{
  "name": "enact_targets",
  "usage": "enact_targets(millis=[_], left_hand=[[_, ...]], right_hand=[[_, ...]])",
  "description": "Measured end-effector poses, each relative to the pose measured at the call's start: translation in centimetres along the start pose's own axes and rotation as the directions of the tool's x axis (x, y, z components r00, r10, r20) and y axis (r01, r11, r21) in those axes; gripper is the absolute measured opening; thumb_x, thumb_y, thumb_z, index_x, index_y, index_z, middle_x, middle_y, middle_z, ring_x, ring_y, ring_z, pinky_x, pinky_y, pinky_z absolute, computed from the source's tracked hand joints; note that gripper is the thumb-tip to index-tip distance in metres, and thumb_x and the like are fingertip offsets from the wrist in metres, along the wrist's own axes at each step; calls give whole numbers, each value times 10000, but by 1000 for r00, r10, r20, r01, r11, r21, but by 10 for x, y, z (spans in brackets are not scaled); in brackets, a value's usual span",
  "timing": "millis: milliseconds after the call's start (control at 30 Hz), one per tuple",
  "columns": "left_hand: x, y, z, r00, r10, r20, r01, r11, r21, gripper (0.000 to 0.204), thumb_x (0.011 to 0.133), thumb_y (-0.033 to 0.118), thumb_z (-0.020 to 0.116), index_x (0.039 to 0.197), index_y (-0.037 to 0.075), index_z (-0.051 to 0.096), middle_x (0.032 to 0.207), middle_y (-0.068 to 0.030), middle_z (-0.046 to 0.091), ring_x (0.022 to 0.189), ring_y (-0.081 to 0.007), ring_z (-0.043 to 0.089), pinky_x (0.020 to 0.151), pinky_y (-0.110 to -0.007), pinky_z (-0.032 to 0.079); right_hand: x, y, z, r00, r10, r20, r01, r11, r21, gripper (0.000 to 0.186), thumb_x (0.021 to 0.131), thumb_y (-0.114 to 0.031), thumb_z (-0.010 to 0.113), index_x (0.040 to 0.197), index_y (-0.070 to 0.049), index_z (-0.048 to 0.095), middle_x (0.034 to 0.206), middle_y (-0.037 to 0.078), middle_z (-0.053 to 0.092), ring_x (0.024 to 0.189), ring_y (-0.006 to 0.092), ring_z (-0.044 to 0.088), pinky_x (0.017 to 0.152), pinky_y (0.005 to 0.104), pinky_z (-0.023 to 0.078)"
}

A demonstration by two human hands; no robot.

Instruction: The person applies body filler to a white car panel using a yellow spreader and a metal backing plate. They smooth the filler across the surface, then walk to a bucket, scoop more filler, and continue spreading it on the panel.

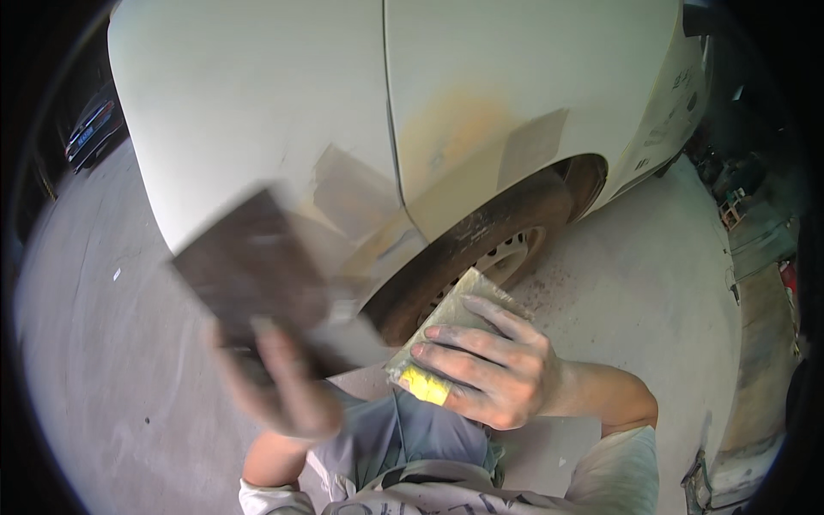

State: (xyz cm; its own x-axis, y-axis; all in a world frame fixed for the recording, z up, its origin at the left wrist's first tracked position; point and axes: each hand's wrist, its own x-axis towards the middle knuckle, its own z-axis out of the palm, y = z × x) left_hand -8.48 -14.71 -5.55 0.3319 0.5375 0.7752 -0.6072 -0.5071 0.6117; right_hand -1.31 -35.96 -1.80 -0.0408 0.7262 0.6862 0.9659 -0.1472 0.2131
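Observation:
My left hand (279, 386) grips a dark brown sheet (253, 257) that looks like sandpaper, with a greyish piece at its lower right; both are blurred by motion. My right hand (493, 365) is closed over a flat, dusty, greenish-grey sanding block (438, 322), fingers spread along its top. A yellow patch (425, 386) shows by the little finger; I cannot tell whether it is on the finger or the block. Beyond both hands stands a white vehicle body (266, 77), with dull grey sanded patches (352, 193) and a yellowish area (459, 124) above the wheel arch.
A dusty tyre (481, 240) on a steel wheel (511, 253) sits under the arch, just past my right hand. Grey concrete floor (94, 343) surrounds the vehicle. A dark car (94, 129) is parked far left. Assorted items (734, 206) stand along the right side.

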Motion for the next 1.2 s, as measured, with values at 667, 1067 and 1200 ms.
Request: enact_targets(millis=[667,1067,1200], left_hand=[[76,-155,-52,806,277,-523,-263,959,104,361,1113,96,490,1328,-171,603,1481,-255,517,1278,-250,572,1111,-356,468],[76,-137,-41,873,97,-478,-230,947,-227,475,1064,165,615,1411,-140,503,1365,-234,591,1211,-258,593,1062,-373,493],[75,-136,-38,880,143,-453,-283,924,-257,464,1063,158,621,1409,-129,505,1381,-228,594,1192,-260,614,1037,-368,518]], right_hand=[[72,130,-40,974,-128,-188,40,909,-415,421,714,118,656,1109,17,762,1078,154,734,911,319,714,763,377,591],[64,54,13,710,445,-545,-627,752,-203,315,886,93,633,1187,42,712,1012,162,698,814,301,640,735,378,522],[76,54,26,687,444,-575,-665,704,-250,355,845,126,633,1181,43,713,1057,147,679,870,333,610,770,411,514]])
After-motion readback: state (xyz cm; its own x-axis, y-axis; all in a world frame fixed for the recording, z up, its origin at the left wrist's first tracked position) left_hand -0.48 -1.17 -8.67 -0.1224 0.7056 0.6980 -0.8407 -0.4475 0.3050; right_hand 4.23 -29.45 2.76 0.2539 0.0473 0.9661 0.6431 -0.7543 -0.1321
